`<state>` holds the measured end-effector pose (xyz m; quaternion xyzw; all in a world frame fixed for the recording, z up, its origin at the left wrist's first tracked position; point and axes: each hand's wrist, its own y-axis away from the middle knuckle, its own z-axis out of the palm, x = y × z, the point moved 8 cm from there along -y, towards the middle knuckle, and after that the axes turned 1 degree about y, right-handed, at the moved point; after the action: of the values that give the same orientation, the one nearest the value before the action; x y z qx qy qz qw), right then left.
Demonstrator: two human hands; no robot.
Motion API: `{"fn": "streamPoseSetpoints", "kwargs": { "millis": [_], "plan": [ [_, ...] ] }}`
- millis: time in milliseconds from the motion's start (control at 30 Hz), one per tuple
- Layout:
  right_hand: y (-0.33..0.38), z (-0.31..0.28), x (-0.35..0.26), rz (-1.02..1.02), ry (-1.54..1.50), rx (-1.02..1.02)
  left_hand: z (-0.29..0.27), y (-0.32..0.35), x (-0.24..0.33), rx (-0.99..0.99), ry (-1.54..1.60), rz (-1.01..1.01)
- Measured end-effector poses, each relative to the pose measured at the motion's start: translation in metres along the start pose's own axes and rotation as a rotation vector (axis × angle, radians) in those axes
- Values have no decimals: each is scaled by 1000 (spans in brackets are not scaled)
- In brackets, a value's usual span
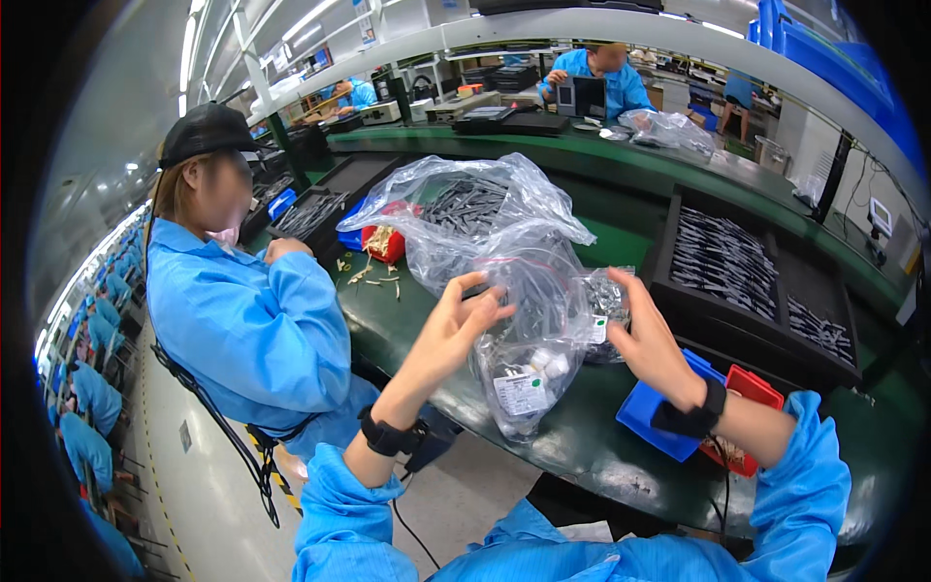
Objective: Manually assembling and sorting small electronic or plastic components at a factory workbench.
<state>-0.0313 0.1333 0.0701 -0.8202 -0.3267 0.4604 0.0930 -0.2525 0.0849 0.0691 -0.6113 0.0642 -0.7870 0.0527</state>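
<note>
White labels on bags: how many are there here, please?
2: lower label on the front bag, upper label on the darker bag beside the right hand; more may be hidden.

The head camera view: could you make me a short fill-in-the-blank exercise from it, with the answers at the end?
1. The left hand and the right hand both have wristbands coloured ____ below them.
2. On the clear bag nearest the wearer is a label that is mostly ____.
3. Beside the blue bin near the right wrist is another bin coloured ____.
4. The person in the black cap wears a jacket coloured ____.

Missing words: black; white; red; blue.
</note>
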Motion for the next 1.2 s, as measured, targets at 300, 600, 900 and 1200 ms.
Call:
{"fn": "streamPoseSetpoints", "kwargs": {
  "millis": [300,600,900,1200],
  "plan": [
    [131,91,-10,832,-819,-199,-77,4,-109,74,-275,106],
    [76,165,33,336,-179,64,-68,-2,-117,229,-302,-103],
    [46,141,41,685,-1111,21,-55,30,-112,-11,38,-186],
    [58,147,50,769,-1243,8,-74,44,-131,249,254,-112]
  ]
}}
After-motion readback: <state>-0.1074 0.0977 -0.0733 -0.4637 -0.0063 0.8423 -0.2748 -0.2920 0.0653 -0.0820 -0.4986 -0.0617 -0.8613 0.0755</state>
